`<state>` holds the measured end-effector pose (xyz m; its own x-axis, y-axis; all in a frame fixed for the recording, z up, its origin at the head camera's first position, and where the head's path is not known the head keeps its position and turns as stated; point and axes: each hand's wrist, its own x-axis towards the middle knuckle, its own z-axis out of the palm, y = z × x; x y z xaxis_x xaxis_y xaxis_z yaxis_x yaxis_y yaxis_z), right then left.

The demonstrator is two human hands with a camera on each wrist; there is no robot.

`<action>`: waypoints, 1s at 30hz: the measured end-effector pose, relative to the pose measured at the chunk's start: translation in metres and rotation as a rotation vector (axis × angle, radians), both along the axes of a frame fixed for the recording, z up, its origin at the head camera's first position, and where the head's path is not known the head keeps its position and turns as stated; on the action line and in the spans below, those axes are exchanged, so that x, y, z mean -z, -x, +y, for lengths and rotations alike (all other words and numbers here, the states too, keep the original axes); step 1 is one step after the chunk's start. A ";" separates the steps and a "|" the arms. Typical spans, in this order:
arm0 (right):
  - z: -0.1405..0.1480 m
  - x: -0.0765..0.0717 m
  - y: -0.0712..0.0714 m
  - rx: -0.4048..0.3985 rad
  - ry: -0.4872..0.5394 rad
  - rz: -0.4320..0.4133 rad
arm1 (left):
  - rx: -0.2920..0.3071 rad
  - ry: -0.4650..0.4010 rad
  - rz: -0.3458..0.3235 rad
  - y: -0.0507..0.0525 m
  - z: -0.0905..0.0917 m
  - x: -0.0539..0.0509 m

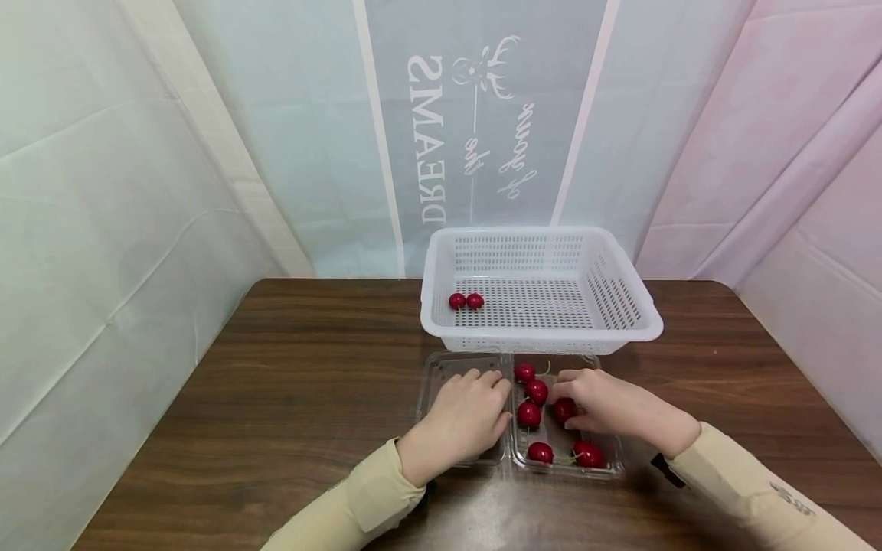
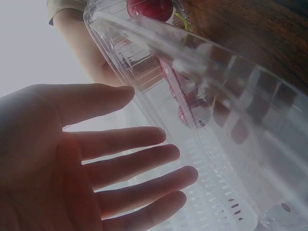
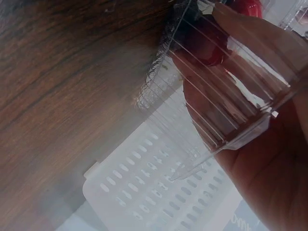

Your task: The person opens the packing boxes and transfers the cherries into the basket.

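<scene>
saw pale fabric hangings (image 1: 324, 115) at the back and sides, with white lettering on the rear one. looked down on a brown wood-grain table (image 1: 310, 344). noted a white perforated basket (image 1: 537, 334) standing upright toward the far side of the table, just beyond a clear plastic container (image 1: 448, 366). found the container lying opened out, with the two halves side by side. traced two beige sleeves (image 1: 375, 490) reaching in from the near side. found the left grip (image 1: 462, 413) released, with fingers apart and holding nothing, over the container's left half; could not tell if touching it. saw the right grip (image 1: 592, 398) grasping one red cherry (image 1: 566, 410) in the right half, between thumb and fingertips; could not tell whether lifted off the container's floor. counted five loose cherries (image 1: 529, 415) in the same half: three in a row just left of the fingertips, two by the near wall. spotted two basket cherries (image 1: 475, 301) side by side toward the left, well apart from both hands. made out thin green stems (image 1: 548, 369) on some.
</scene>
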<state>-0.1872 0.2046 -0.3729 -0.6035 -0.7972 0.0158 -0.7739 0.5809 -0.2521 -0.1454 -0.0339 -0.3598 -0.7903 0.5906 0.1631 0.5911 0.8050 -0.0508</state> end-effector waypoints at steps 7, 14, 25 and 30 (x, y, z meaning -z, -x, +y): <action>0.002 -0.004 -0.001 -0.041 0.052 0.066 | 0.005 -0.004 0.003 0.000 0.000 0.000; 0.002 -0.013 -0.002 -0.072 0.113 0.101 | 0.006 -0.012 0.009 0.000 -0.001 0.001; 0.001 -0.022 -0.004 -0.088 0.171 0.188 | 0.007 -0.007 0.004 -0.001 -0.001 0.000; 0.003 -0.029 -0.003 -0.107 0.216 0.236 | 0.012 -0.013 0.014 -0.001 -0.001 0.000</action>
<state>-0.1838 0.2073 -0.3443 -0.4760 -0.8187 0.3212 -0.8794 0.4457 -0.1671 -0.1448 -0.0348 -0.3597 -0.7808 0.5979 0.1815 0.6002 0.7984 -0.0484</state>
